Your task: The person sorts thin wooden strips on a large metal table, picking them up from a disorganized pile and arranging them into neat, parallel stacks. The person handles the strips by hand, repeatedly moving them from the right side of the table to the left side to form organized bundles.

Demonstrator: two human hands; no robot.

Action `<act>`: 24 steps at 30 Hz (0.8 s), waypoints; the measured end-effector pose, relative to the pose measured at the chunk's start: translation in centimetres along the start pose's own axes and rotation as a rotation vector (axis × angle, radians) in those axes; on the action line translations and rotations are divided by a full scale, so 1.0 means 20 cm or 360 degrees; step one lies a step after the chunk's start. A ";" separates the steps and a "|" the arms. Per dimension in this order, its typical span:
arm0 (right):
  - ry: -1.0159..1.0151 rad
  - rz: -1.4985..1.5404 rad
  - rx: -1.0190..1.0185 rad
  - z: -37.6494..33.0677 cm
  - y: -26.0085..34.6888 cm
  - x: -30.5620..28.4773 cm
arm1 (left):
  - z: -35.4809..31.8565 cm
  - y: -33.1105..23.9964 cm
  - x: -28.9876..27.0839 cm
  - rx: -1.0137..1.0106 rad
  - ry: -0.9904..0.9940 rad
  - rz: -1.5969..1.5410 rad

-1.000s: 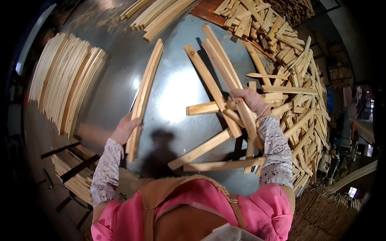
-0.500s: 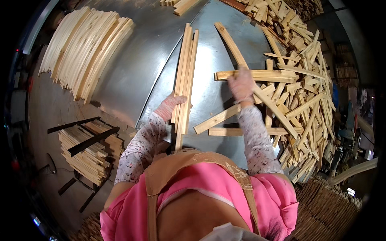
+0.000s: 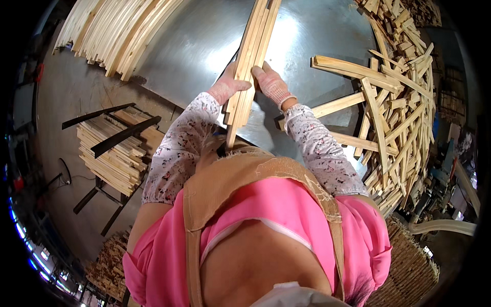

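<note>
A narrow bundle of several pale wooden strips [image 3: 251, 59] stands between my hands, pointing away from me, with staggered near ends. My left hand [image 3: 228, 87], in a pinkish work glove, grips the bundle from its left side, thumb across the top. On the other side, my gloved right hand [image 3: 272, 84] holds against the right edge, its fingertips partly hidden by the wood. The lower ends of the strips reach close to my brown apron [image 3: 266, 166].
Beneath lies a shiny metal tabletop [image 3: 322, 30]. Neat rows of strips [image 3: 115, 30] stand at far left. A jumbled heap of wood pieces [image 3: 404, 112] covers the right side, some jutting inward. A dark metal rack [image 3: 125, 135] with stacked strips is at lower left.
My right hand has left the loose pieces by the heap and come left to the bundle. The wood piece it was handling now lies by the heap. The view has shifted.
</note>
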State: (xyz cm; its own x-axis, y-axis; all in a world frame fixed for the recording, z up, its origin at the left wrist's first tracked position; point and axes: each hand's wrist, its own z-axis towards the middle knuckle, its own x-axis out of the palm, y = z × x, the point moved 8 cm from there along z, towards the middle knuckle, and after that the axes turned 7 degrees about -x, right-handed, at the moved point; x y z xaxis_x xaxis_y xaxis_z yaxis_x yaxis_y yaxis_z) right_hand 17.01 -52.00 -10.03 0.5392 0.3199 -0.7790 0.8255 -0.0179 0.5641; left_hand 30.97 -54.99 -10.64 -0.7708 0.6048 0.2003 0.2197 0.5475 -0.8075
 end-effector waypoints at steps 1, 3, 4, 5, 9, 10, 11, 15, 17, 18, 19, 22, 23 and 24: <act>0.0071 -0.0069 -0.0062 -0.02 0.00 0.07 | -0.04 0.02 -0.02 0.0030 -0.0079 0.0065; 0.0069 -0.0146 -0.0174 -0.08 0.04 0.15 | -0.15 0.05 -0.05 -0.0019 -0.0087 0.0356; 0.0018 -0.0147 -0.0221 -0.12 0.07 0.18 | -0.23 0.04 -0.06 -0.0106 -0.0244 0.0808; -0.0009 -0.0214 -0.0177 -0.14 0.10 0.17 | -0.31 -0.02 -0.06 -0.0180 -0.0393 0.1264; -0.0086 0.0219 0.0084 -0.07 0.13 0.13 | -0.41 -0.01 -0.02 -0.0371 -0.0589 0.1865; -0.0094 0.0511 0.0255 -0.04 0.09 0.15 | -0.39 0.00 -0.01 -0.0420 -0.0576 0.1913; -0.0096 0.0803 0.0423 -0.02 0.06 0.17 | -0.35 -0.01 -0.03 -0.0477 -0.0598 0.1920; -0.0479 0.1859 0.0778 0.09 -0.01 0.22 | -0.26 0.11 -0.22 -0.0026 -0.0531 0.1136; -0.0391 0.2453 0.1009 0.18 0.18 0.29 | -0.23 0.07 -0.39 0.0255 -0.0062 0.0158; -0.0408 0.2372 0.0921 0.26 0.25 0.30 | -0.24 0.03 -0.40 0.0175 0.0329 -0.0592; -0.0421 0.2289 0.0830 0.34 0.33 0.29 | -0.26 0.06 -0.50 0.0053 0.0282 -0.0692; -0.0490 0.1735 0.0811 0.60 0.44 0.33 | -0.30 0.19 -0.95 -0.0237 -0.0191 -0.0255; -0.0330 0.1697 0.0779 0.68 0.52 0.36 | -0.29 0.19 -1.13 -0.0274 -0.0585 0.0372; -0.0175 0.1657 0.0747 0.77 0.61 0.38 | -0.30 0.15 -1.30 -0.0304 -0.0977 0.1005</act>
State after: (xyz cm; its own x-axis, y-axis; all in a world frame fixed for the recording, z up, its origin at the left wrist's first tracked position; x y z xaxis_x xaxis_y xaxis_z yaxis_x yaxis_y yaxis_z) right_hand 33.72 -64.28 -13.38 0.9896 -0.1412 -0.0269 -0.0614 -0.5844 0.8091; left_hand 55.28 -65.48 -14.95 -0.6445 0.4399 -0.6254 0.7640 0.3378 -0.5497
